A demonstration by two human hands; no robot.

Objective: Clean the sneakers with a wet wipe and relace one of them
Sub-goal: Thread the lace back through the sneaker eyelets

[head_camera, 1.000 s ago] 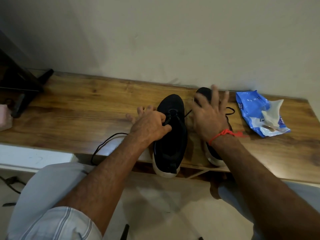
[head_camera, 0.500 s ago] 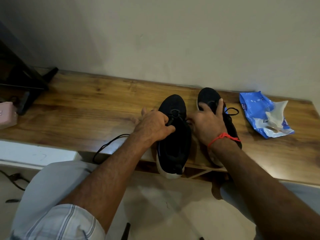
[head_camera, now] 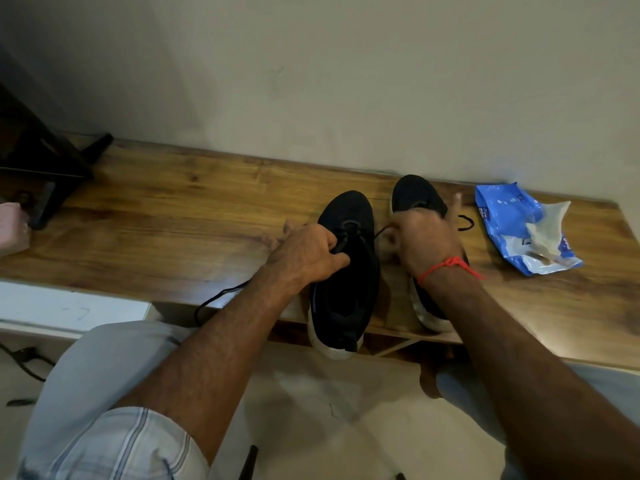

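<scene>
Your right hand [head_camera: 424, 239], spread open 1 s ago, now pinches the black lace [head_camera: 380, 232]; left hand [head_camera: 306, 252] grip holds the black knit sneaker [head_camera: 346, 271] w/ white sole on the wooden worktop [head_camera: 173, 220]. Relacing's underway.

The right hand [head_camera: 424, 239] has closed from spread-open above the right sneaker [head_camera: 417, 197] to pinching the lace [head_camera: 379, 233].

1. Left hand [head_camera: 306, 252]: at 9 o'clock of the right, knuckles up, fingers curled, pinching.
2. Right hand [head_camera: 424, 237]: at 3 o'clock, fingers curled in a pinch, one finger raised.
3. Both forearms: bare, extended forward.
</scene>
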